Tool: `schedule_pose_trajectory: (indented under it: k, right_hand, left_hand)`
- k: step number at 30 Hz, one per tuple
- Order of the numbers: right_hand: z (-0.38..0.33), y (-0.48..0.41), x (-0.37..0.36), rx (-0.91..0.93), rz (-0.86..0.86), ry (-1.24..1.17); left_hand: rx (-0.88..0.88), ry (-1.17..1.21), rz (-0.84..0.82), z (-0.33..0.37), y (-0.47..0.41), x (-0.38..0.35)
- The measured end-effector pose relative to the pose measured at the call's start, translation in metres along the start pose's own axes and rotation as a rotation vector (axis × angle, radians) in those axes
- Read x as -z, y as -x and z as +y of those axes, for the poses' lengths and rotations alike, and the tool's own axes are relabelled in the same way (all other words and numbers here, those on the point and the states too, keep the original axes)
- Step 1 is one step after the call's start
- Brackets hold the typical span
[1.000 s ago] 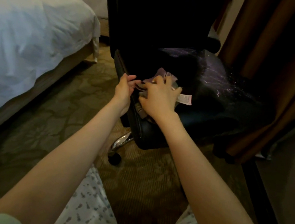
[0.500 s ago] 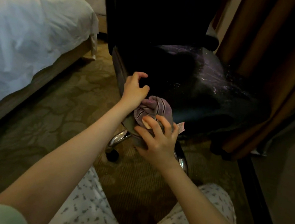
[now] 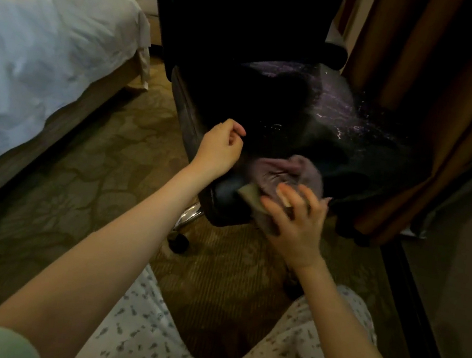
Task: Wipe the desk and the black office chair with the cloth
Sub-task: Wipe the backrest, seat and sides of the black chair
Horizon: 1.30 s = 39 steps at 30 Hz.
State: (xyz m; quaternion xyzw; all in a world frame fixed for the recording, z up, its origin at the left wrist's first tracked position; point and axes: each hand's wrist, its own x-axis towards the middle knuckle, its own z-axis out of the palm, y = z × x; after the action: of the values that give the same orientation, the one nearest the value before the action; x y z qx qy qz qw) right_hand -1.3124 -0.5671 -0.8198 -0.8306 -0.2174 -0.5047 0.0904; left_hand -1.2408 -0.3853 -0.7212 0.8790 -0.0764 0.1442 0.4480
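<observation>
I am looking down through the head camera at a dim bedroom. A patterned carpet [image 3: 95, 179] is filling the floor, and a white bed [image 3: 37, 44] is lying along the left. The black chair [image 3: 301, 118] is standing ahead of me, with its seat facing me and brown curtains [image 3: 436, 84] hanging just behind its right side. The desk is not showing.

The cloth [image 3: 286, 170], purple and bunched, is lying on the front edge of the seat, draping slightly over it. The right hand [image 3: 295, 219] is pressing it there with fingers spread and nearly straight, rather than gripping; the hand is blurring, so I cannot tell where the thumb is sitting. The left hand [image 3: 221, 147] is resting its heel on the seat's front left corner, fingers curling into a loose fist with nothing visible inside.

I am judging the cloth to be light, soft and floppy, so it is likely to slide or fold over on the smooth seat. I am thinking a flat palm over the middle of the bundle, with loose ends tucked under, would be holding it best.
</observation>
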Motion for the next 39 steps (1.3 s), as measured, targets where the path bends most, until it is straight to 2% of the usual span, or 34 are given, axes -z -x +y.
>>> schedule_pose_trajectory:
  k: [4,6,8,10,12,14,17,19,21,22,23,27,29,31,39]
  right_hand:
    - [0.039,-0.008,0.013,-0.559,-0.015,0.026]
    - [0.038,-0.019,0.017,-0.746,0.043,-0.024]
    - [0.024,-0.027,0.018,-0.678,0.09,-0.099]
    - [0.002,-0.03,0.016,-0.436,0.081,-0.163]
    - [-0.015,-0.025,0.01,-0.203,0.016,-0.12]
    - [-0.01,-0.018,0.008,-0.149,-0.014,-0.064]
    - [0.02,-0.009,0.01,-0.303,-0.034,0.035]
    - [0.04,-0.008,0.015,-0.558,-0.052,0.067]
    - [0.049,-0.018,0.02,-0.869,-0.025,0.024]
    - [0.049,-0.024,0.023,-0.963,-0.01,-0.01]
    - [0.044,-0.029,0.024,-0.96,0.011,-0.044]
    - [-0.023,-0.042,0.01,-0.403,0.025,-0.106]
    - [-0.066,-0.039,0.001,-0.241,-0.012,-0.049]
    - [-0.087,-0.03,-0.004,-0.158,-0.005,-0.009]
    - [-0.085,0.01,0.0,0.071,-0.02,-0.027]
  left_hand:
    - [-0.057,-0.054,0.002,0.0,0.004,-0.002]
    - [-0.055,-0.059,0.022,0.0,0.005,-0.002]
    - [-0.064,-0.081,0.025,0.001,0.007,-0.003]
    - [-0.074,-0.119,0.029,0.003,0.008,-0.005]
    - [-0.075,-0.182,0.057,0.003,0.008,-0.008]
    - [-0.075,-0.212,0.074,0.003,0.008,-0.012]
    - [-0.088,-0.213,0.088,0.001,0.009,-0.013]
    - [-0.086,-0.181,0.086,0.002,0.008,-0.012]
    - [-0.062,-0.109,0.053,0.003,0.006,-0.01]
    - [-0.035,-0.063,0.025,0.003,0.006,-0.007]
    - [-0.002,-0.016,-0.008,0.002,0.004,-0.004]
    - [0.11,0.168,-0.112,-0.002,-0.005,0.008]
    - [0.114,0.204,-0.121,-0.002,-0.007,0.008]
    - [0.112,0.204,-0.127,-0.002,-0.006,0.008]
    - [0.134,0.191,-0.119,-0.002,-0.004,0.014]
